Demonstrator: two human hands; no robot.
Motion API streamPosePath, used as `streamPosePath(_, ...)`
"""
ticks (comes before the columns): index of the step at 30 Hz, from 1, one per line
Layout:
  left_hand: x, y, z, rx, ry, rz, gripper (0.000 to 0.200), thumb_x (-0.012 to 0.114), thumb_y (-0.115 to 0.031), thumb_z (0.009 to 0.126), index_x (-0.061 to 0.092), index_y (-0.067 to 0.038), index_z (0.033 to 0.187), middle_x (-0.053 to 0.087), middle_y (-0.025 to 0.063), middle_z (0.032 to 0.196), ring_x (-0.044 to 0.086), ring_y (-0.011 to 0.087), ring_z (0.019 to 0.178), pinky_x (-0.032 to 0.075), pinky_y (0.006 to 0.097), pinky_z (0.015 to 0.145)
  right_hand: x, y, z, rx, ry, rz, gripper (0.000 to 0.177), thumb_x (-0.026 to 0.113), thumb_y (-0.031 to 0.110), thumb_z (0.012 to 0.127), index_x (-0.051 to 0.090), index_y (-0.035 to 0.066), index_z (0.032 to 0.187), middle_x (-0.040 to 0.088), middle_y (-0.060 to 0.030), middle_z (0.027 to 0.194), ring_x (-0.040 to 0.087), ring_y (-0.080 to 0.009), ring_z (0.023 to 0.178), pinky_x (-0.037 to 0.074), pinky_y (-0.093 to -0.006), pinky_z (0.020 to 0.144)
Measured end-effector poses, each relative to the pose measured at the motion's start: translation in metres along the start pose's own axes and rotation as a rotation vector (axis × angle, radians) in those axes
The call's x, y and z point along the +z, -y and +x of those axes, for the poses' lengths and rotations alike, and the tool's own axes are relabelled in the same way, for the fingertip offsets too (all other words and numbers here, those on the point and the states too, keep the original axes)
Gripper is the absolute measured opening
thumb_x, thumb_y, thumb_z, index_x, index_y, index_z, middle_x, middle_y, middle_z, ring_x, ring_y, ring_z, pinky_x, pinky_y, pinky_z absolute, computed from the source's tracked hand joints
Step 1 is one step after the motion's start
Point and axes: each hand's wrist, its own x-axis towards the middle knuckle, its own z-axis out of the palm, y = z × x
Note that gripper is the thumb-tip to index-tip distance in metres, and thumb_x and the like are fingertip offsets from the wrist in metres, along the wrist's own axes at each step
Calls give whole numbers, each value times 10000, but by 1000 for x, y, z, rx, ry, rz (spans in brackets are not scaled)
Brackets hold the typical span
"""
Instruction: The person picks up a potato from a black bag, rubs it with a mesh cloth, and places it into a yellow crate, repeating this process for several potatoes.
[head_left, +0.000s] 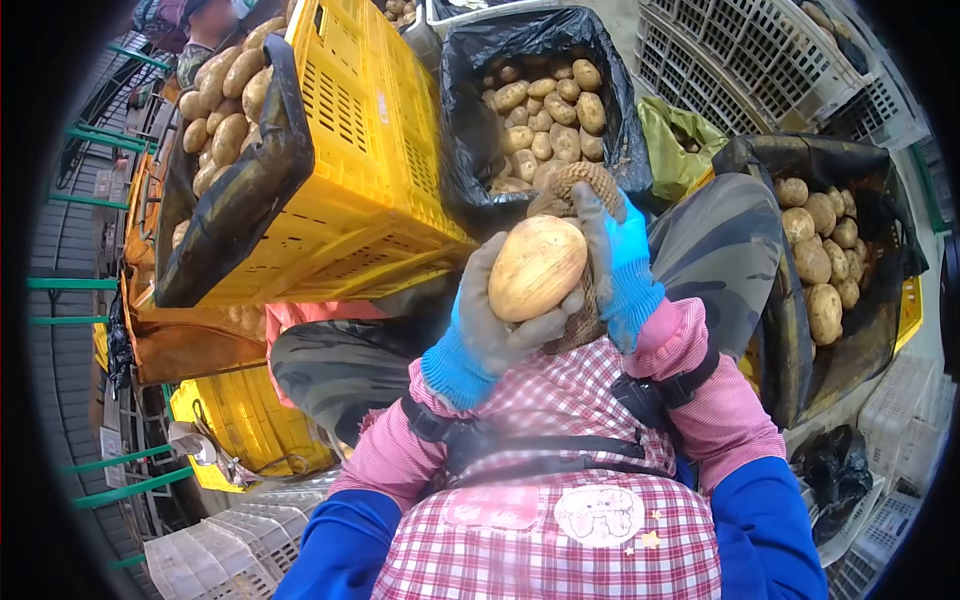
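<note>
My left hand, in a grey and blue work glove, is wrapped round a large pale potato held up in front of my lap. My right hand, gloved the same way, grips a brown knitted cloth that bunches above its fingers and hangs down behind the potato. The cloth lies against or just beside the potato's right side; its exact contact is hidden. Straight ahead stands a crate lined with black plastic, with many potatoes in it.
A tilted yellow crate at the left spills over with potatoes. To my right is another lined crate of potatoes. A green bag and stacked white crates stand beyond. Another person is at the upper left.
</note>
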Motion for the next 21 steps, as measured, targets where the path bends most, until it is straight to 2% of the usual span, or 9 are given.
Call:
streamPosePath(6,-19,-11,11,-106,346,-167,721,347,-565,1010,354,-38,1501,613,292,1030,459,178,425,384,249,362,-3,-4,1,-150,15,-53,386,728,301,944,629,39,1209,696,-41,1060,648,-137,934,537,-296,836)
streamPosePath(8,-10,-14,7,83,126,180,664,382,-572,1003,460,-36,1387,654,263,1003,578,214,534,432,249,414,-2,4,-6,-209,39,-93,361,720,294,950,634,51,1203,695,-47,1069,647,-136,944,533,-291,834)
streamPosePath(9,-3,-13,8,156,34,348,643,400,-576,999,513,-36,1329,675,248,989,638,232,589,456,249,440,0,4,-6,-86,3,-4,319,703,282,958,640,63,1182,691,-47,1063,647,-136,935,536,-291,830)
streamPosePath(12,77,5,31,360,200,791,700,652,-410,944,373,-61,1483,597,177,1274,676,247,961,582,307,702,-18,10,-4,-27,-101,15,289,673,269,972,632,70,1178,681,-55,1076,645,-145,944,535,-300,842)
streamPosePath(14,124,30,66,316,326,1006,703,704,-336,917,407,-20,1471,604,152,1295,648,242,1092,552,338,898,-22,9,1,-66,-64,-22,302,659,270,978,619,64,1196,673,-62,1095,642,-154,963,531,-309,859)
streamPosePath(16,160,63,111,95,507,1062,648,706,-309,913,457,-48,1450,619,144,1269,632,223,1127,526,316,950,-27,17,-1,-77,-50,-18,315,645,270,984,606,58,1214,666,-70,1113,640,-164,981,527,-318,875)
streamPosePath(18,171,114,160,-5,499,1438,628,652,-396,940,472,-87,1457,643,123,1181,657,193,969,545,291,832,-28,21,-3,-71,-42,-3,328,631,270,990,593,52,1231,658,-78,1132,637,-173,1000,524,-327,892)
streamPosePath(20,205,155,181,-216,445,1833,423,590,-352,985,604,-80,1308,690,99,1002,663,173,816,538,282,786,-30,25,-6,-60,-29,15,340,617,270,996,580,46,1249,650,-86,1151,635,-183,1018,520,-336,909)
streamPosePath(21,204,163,218,-234,812,1900,364,616,-334,949,656,-99,1225,692,123,939,677,188,855,539,306,780,-29,24,-4,-49,-22,29,347,610,270,998,573,44,1258,647,-89,1160,634,-188,1027,518,-341,917)
